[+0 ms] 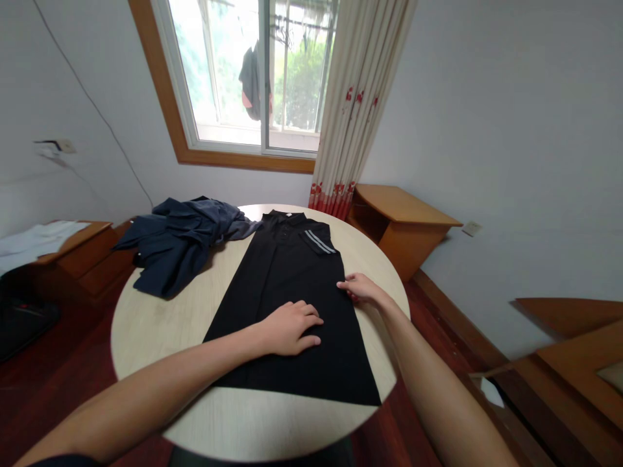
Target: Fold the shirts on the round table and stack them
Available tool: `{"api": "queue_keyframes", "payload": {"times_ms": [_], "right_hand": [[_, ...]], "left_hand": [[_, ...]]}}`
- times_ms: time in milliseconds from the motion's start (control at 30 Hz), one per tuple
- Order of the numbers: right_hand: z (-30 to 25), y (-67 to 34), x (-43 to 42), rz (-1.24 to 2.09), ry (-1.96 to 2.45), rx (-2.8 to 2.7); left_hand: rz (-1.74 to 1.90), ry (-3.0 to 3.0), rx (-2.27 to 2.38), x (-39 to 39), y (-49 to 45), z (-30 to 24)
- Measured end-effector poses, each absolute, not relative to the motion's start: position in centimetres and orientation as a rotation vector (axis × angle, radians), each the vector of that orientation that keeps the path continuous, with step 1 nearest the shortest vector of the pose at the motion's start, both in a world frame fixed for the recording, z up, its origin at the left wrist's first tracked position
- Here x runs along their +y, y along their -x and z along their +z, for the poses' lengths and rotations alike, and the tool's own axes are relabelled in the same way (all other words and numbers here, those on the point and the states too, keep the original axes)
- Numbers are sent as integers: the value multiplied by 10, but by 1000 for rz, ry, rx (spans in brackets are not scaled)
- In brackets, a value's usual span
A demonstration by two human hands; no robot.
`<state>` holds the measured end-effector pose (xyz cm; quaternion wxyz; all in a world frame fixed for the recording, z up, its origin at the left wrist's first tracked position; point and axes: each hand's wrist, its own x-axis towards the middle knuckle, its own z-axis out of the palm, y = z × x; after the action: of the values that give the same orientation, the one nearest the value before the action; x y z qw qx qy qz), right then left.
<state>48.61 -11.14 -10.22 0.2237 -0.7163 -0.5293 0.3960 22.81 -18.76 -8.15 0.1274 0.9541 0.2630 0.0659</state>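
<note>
A black polo shirt (287,272) lies folded lengthwise on the round light-wood table (160,324), collar toward the window, a striped sleeve cuff folded over its upper right. My left hand (291,327) rests palm down on the middle of the shirt, fingers flat and pointing right. At the shirt's right edge my right hand (359,288) touches the fabric with fingers extended, holding nothing I can make out.
A crumpled dark blue garment (178,243) lies on the table's far left. Low wooden cabinets stand left (82,253) and right (402,217). A curtain (357,104) hangs beside the window (253,71). More wooden furniture (574,350) sits at the right.
</note>
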Motion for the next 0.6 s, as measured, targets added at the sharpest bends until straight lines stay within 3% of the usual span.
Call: {"api": "queue_keyframes", "payload": {"times_ms": [600], "right_hand": [[-67, -473, -142, 1441, 1928, -1449]], "left_hand": [[172, -3251, -8, -200, -324, -88]]}}
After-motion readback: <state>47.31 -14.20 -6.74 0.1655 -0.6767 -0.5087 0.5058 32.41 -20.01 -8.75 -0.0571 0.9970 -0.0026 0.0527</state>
